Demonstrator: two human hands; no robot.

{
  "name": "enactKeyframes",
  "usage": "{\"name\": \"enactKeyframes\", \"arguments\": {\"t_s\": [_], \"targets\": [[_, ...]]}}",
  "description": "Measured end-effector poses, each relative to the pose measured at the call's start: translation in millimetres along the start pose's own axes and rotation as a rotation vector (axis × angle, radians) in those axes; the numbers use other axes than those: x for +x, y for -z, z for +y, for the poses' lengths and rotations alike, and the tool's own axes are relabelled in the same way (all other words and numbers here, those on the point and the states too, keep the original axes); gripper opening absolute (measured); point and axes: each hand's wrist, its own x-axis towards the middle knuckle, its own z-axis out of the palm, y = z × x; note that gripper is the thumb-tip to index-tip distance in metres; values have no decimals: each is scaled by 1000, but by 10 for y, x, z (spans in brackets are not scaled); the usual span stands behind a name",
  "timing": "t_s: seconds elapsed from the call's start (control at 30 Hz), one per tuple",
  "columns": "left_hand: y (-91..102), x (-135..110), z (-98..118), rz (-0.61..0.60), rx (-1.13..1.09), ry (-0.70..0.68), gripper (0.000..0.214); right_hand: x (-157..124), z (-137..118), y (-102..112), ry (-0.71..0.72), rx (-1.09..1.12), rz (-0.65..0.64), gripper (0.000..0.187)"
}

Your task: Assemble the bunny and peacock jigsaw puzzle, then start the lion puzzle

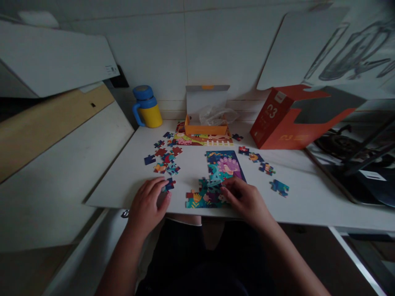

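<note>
A partly joined jigsaw (219, 174) with a peacock picture lies on the white table (308, 193) in front of me. My right hand (245, 199) rests on its lower right part, fingers curled and pressed onto the pieces. My left hand (149, 201) lies flat on the table to the left, its fingertips touching a loose dark piece (169, 185). A cluster of several loose pieces (165, 158) sits beyond the left hand. More loose pieces (267, 168) are scattered right of the jigsaw.
An open orange puzzle box (206, 123) with a plastic bag stands at the back, on a picture sheet. A blue and yellow mug (147, 107) is at back left. A red carton (286, 119) stands at the back right, a gas stove (354, 160) beyond it.
</note>
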Motion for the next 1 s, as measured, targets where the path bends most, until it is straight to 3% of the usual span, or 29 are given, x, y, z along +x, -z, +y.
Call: {"name": "enactKeyframes", "arguments": {"t_s": [0.17,0.37,0.5,0.7,0.83,1.0], "targets": [[-38,-1,22,3,43,9,35,2,-39,-45,-10,-28,-19,22],[-29,-10,-5,15,46,-6,36,48,-89,-138,-59,-75,97,21],[21,-31,114,43,-83,-82,34,59,-87,-187,-87,-56,146,22],[-21,-1,428,-49,-203,-198,31,-136,-12,-28,-145,16,283,31],[-81,56,417,-54,-263,-155,26,-327,71,97,-223,138,305,35],[-117,108,369,-26,-285,-154,19,-376,46,82,-207,287,276,34]]}}
